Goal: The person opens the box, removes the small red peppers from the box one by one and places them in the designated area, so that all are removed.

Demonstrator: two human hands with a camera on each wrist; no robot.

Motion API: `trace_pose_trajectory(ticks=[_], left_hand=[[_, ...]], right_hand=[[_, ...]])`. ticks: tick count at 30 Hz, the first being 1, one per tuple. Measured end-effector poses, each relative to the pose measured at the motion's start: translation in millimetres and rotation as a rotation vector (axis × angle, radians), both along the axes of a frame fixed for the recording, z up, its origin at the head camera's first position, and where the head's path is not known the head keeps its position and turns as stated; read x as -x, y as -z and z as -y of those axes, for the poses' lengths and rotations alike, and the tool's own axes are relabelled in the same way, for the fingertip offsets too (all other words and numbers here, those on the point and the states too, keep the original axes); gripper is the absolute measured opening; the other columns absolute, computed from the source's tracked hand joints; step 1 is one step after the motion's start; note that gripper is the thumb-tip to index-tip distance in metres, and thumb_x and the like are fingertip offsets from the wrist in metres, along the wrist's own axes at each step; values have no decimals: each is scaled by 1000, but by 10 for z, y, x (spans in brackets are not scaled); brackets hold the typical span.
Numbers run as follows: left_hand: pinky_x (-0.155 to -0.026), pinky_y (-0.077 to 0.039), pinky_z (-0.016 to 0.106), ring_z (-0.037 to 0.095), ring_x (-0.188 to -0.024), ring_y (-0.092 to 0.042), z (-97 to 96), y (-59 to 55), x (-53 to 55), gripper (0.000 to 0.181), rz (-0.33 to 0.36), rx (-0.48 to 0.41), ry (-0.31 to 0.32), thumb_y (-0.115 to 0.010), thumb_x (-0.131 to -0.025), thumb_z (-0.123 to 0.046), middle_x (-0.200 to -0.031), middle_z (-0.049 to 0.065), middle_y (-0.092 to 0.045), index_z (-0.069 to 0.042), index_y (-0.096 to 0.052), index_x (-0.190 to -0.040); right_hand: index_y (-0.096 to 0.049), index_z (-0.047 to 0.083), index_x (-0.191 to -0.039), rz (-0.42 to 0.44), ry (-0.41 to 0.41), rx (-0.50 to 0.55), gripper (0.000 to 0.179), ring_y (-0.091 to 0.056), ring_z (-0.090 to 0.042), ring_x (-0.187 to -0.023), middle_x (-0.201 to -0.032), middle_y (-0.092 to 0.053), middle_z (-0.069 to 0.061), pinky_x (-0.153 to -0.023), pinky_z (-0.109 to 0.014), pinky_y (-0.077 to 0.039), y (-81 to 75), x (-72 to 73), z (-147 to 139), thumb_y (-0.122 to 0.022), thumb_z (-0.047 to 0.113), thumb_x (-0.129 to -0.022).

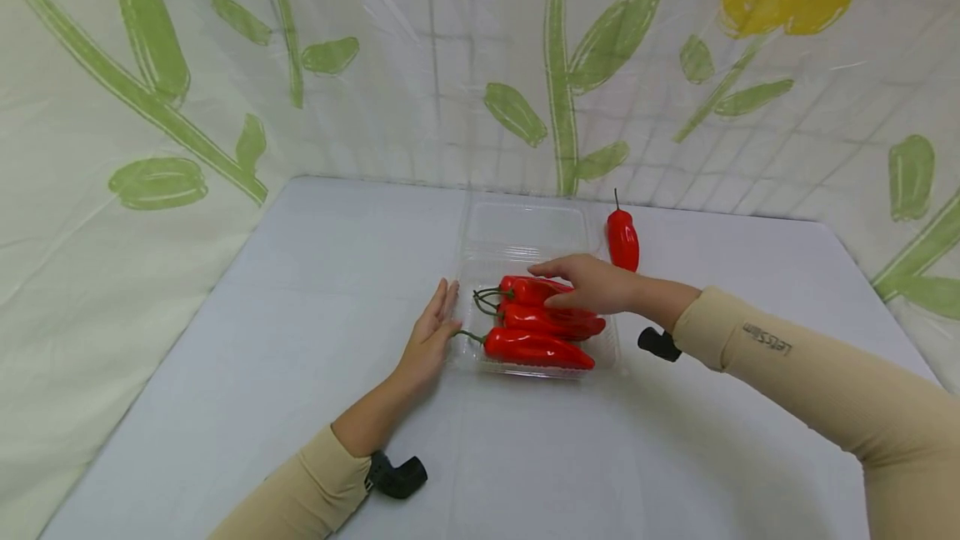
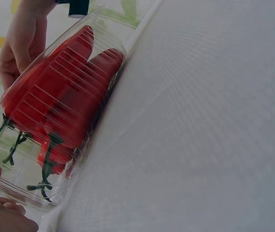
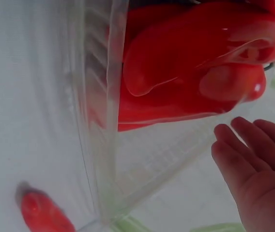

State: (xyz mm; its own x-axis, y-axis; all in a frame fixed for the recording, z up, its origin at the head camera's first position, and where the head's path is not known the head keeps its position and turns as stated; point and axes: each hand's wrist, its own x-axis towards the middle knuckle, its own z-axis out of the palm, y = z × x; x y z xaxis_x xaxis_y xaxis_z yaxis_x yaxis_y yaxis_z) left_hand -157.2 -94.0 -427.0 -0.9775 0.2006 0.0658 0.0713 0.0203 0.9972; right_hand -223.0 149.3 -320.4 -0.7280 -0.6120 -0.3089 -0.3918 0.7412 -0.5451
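A clear plastic clamshell container stands with its lid folded back flat behind it. Several glossy red chili peppers lie side by side in it, green stems pointing left. My left hand rests along the container's left side with fingers straight and thumb by a stem. Over the rear peppers reaches my right hand, fingers extended and thumb spread. In the right wrist view that hand has nothing in its palm, its fingertips close beside the peppers.
One more red pepper lies on the table behind my right wrist, stem pointing away. A flower-printed curtain hangs behind the table's far edge. Dark wrist cameras protrude from both sleeves.
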Motion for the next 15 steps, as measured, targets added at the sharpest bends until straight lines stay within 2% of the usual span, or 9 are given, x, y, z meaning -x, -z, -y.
trace_pose_trajectory(ticks=[7, 15], left_hand=[[-117, -7, 44, 26, -145, -8, 0, -4, -3, 63, -4, 3, 2, -33, -92, 6, -155, 17, -14, 5, -2, -147], [-117, -7, 44, 26, -145, -8, -2, -12, -2, 64, -7, -3, 0, -33, -92, 6, -155, 18, -14, 5, -1, -147]], right_hand=[[-48, 5, -136, -22, -86, -31, 51, -53, -28, -115, -124, -60, -12, -98, -45, -46, 4, -2, 49, -62, 10, -87], [-47, 5, -136, -32, -106, -78, 52, -54, -26, -113, -124, -60, -11, -95, -40, -49, 30, 48, 94, -61, 7, -87]])
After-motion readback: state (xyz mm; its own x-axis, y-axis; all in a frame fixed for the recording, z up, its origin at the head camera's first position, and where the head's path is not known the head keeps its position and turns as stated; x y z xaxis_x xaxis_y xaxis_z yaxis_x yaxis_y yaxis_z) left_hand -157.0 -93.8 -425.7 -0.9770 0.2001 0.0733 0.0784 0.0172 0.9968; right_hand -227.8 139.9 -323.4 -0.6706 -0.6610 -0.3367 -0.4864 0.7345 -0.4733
